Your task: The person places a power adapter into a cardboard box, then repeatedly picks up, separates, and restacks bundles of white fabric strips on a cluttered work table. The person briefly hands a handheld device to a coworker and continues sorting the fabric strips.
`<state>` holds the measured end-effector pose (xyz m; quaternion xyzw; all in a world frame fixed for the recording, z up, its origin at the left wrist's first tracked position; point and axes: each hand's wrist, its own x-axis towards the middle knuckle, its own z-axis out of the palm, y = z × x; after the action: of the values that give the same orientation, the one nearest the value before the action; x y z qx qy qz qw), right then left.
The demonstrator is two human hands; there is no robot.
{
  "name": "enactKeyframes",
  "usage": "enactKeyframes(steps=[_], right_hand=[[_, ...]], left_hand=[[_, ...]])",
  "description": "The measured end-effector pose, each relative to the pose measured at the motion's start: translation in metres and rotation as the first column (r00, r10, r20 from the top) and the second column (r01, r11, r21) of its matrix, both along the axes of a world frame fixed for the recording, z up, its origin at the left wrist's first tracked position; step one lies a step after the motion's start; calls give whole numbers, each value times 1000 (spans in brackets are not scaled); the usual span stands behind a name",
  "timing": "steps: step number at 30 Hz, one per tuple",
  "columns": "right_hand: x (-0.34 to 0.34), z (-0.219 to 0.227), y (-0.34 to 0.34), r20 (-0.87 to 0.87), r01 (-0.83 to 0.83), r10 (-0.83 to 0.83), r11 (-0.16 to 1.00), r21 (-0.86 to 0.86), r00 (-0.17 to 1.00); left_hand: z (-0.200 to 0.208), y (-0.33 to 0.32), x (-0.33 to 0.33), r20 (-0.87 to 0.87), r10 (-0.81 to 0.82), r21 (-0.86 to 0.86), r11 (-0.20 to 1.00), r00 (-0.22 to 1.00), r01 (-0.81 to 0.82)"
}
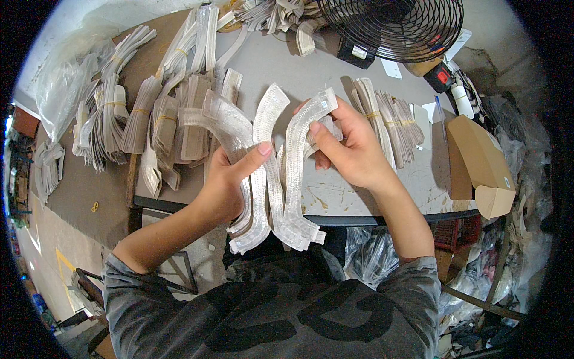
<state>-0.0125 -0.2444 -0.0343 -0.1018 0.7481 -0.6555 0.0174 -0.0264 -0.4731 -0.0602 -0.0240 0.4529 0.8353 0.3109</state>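
Over the near edge of the table, my left hand [229, 176] is closed round several pale, curved stitched fabric strips [236, 133], its thumb pressed across them. Their upper ends fan out, and their lower ends hang toward my lap. My right hand [354, 146] pinches the upper part of other similar curved fabric strips [294, 158] between thumb and fingers. A small printed label shows at the top of the front one. The two groups lie close together below my hands. My right fingers are partly hidden behind the strips.
Tied bundles of similar strips [107, 113] line the table's left, and another bundle [388, 122] lies beyond my right hand. A black wire fan [394, 27] stands at the back. An open cardboard box [478, 158] sits at the right edge, near a blue pen [440, 113].
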Motion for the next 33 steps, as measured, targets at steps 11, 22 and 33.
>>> enactKeyframes(steps=[11,22,33], right_hand=[[0,0,-1,24,10,-10,1000,-3,1000],[1,-5,-4,4,-29,29,998,64,1000],[-1,-1,11,-132,-283,285,959,31,949]], left_hand=[[2,3,0,10,1,-27,1000,1000,-1],[0,8,2,-89,34,-101,994,995,-43],[-2,6,4,-35,30,-71,997,999,-32]])
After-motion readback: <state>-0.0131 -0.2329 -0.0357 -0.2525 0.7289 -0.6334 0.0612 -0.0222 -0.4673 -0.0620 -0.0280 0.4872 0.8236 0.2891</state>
